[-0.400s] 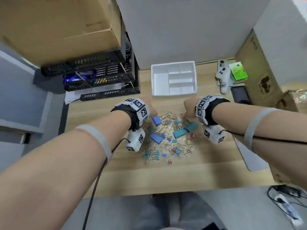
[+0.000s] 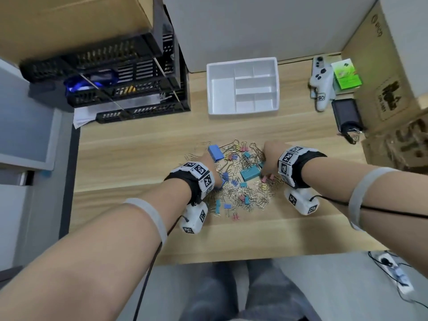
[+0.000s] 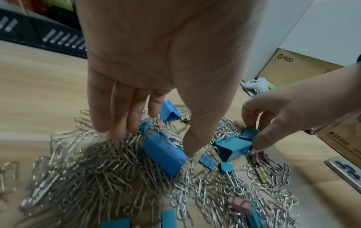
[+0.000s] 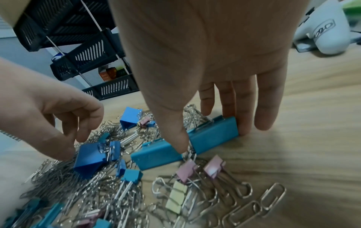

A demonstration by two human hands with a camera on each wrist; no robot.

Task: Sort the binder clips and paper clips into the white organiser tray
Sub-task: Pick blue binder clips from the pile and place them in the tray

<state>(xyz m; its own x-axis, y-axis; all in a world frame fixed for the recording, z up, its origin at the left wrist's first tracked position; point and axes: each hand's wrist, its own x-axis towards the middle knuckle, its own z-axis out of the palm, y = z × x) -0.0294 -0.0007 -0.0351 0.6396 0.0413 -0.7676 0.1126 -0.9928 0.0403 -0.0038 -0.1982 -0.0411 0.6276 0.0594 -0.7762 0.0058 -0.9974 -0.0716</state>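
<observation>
A wooden table point(image 2: 139, 158) seen from above, with two bare hands reaching into one heap of clips. The white organiser tray point(image 2: 242, 107) sits beyond the heap, well apart from it, with six compartments, none visibly holding a clip.

The heap is mostly silver paper clips point(image 3: 101, 174), too many and too tangled to count. Four large binder clips stand out: three blue, one teal. Small blue, teal, pink and yellow binder clips are scattered through the heap; their number cannot be told.

The left hand point(image 3: 156, 64) hangs over the near left of the heap, fingers straight and relaxed, its thumb tip touching a large blue binder clip point(image 3: 164, 154) without gripping it.

The right hand point(image 4: 210, 50) pinches the long teal binder clip point(image 4: 183, 145), on the heap's right edge: thumb against its near face, fingers behind its far end. The clip lies flat, its long axis running from near the heap's middle out to the bare table on the right.

From above, both hands' fingers are hidden by the wrists. The nearest clips in both wrist views are blurred.
</observation>
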